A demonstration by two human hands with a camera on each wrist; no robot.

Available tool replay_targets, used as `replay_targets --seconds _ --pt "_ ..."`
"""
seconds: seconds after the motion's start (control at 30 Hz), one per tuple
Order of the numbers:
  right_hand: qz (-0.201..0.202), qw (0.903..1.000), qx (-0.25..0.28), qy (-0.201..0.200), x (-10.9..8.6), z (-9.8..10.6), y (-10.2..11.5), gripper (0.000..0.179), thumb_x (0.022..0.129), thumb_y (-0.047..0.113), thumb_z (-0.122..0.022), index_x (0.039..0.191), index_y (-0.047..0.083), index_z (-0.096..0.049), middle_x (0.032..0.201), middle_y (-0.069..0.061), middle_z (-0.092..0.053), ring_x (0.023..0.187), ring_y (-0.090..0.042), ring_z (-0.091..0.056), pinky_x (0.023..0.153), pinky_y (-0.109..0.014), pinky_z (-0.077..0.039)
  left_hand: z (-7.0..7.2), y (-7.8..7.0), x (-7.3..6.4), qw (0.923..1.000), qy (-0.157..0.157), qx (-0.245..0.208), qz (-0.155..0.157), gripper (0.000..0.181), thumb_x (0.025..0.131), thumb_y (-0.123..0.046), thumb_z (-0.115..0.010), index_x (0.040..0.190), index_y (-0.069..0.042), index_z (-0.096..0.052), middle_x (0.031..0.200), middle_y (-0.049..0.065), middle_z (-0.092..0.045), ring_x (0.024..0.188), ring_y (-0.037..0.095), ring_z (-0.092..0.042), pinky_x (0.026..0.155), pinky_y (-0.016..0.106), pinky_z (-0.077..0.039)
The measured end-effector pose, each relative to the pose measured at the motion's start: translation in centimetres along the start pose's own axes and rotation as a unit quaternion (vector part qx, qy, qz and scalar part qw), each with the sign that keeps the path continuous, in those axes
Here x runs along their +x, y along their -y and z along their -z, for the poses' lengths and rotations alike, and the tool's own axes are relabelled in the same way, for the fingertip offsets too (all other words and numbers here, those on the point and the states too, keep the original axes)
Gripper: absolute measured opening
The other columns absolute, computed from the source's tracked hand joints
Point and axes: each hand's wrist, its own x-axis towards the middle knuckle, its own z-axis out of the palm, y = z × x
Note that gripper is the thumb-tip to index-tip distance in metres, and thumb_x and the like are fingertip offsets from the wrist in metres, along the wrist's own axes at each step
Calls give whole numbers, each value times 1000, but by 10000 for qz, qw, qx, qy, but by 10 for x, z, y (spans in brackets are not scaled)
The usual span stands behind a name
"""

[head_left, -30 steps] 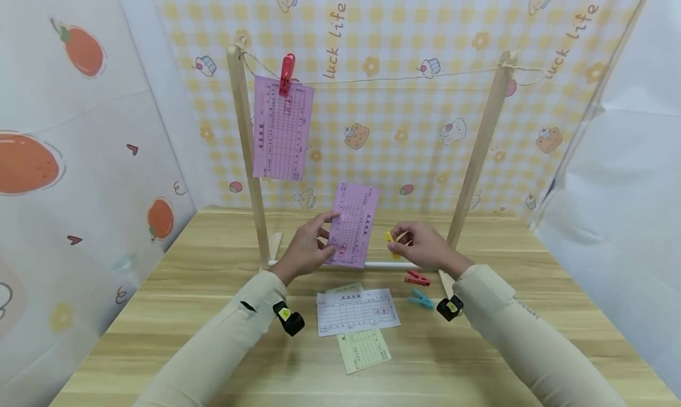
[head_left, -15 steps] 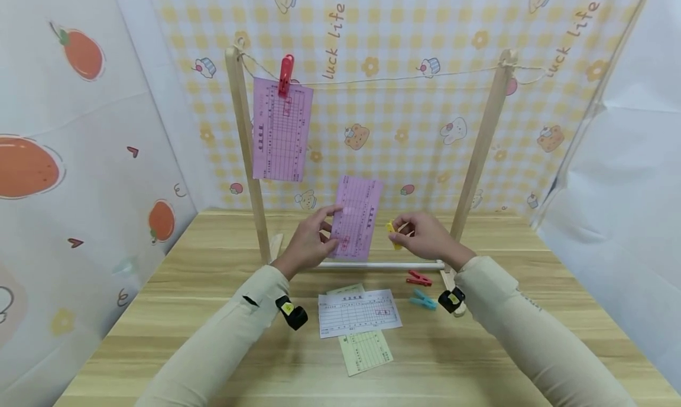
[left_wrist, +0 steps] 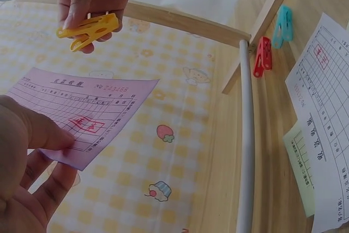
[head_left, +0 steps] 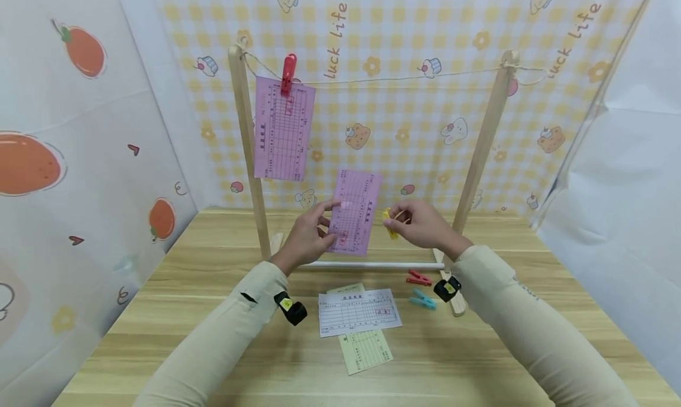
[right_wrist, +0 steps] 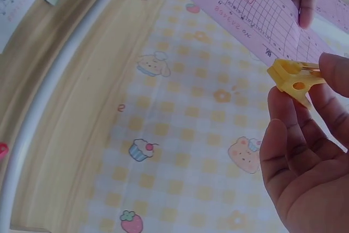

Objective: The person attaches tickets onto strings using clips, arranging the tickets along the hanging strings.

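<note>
My left hand [head_left: 308, 234] pinches a pink receipt slip [head_left: 355, 212] by its left edge, holding it upright above the table. In the left wrist view the thumb presses on the slip's printed face near a red stamp, with fingers behind. To the right, my right hand [head_left: 422, 223] pinches a yellow clothespin [head_left: 391, 225] between thumb and fingers, a short gap away from the slip. The right wrist view shows the clothespin [right_wrist: 297, 77] side-on. Another pink slip [head_left: 284, 129] hangs from the string [head_left: 393, 77], held by a red clothespin [head_left: 288, 74].
Two wooden posts [head_left: 484, 141] carry the string, joined low by a white rod [head_left: 378, 265]. On the table lie a white slip [head_left: 359, 313] over a pale green slip [head_left: 367, 354], a red clothespin [head_left: 419, 278] and a blue clothespin [head_left: 422, 299]. A checked cloth hangs behind.
Both hands have risen slightly, bringing up the pink slip and the yellow clothespin. The hanging slip and the things on the table stay where they were.
</note>
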Motion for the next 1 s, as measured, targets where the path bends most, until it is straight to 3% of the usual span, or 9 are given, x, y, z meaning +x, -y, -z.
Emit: replay_targets --seconds 0.2,0.37,0.6,0.87,1.0 --pt "135 9998 -117 -86 5 4 6 13 92 15 -65 87 4 -68 83 -6 -66 70 -19 -61 59 -32 -50 3 0 2 9999 -1 -97 28 70 78 14 -69 141 -5 -44 121 16 -55 87 24 -63 68 27 -56" --pt "130 9999 -44 -71 10 9 13 13 93 15 -64 88 4 -66 92 -9 -63 72 -18 -62 61 -31 -50 6 -3 4 9999 -62 -126 59 70 79 14 -68 141 -6 -44 112 15 -57 84 24 -63 66 28 -56" --pt "-12 9998 188 55 16 14 20 12 95 15 -61 98 4 -63 84 -8 -70 68 -22 -64 49 -28 -44 9 -6 5 9998 -120 -142 62 72 78 15 -69 143 -6 -43 113 15 -56 84 23 -63 67 27 -56" --pt "118 9998 -7 -139 20 24 26 10 94 14 -62 97 4 -64 78 -7 -69 59 -18 -59 46 -27 -41 14 -13 12 9997 -213 -97 -10 70 79 14 -69 142 -6 -44 112 15 -55 83 24 -63 67 29 -57" --pt "102 9998 -19 -174 23 27 29 10 94 15 -62 96 5 -64 80 -7 -69 63 -19 -60 48 -27 -43 16 -14 14 9997 -229 -79 -19 69 79 14 -69 141 -5 -45 114 15 -55 84 24 -62 68 29 -57"
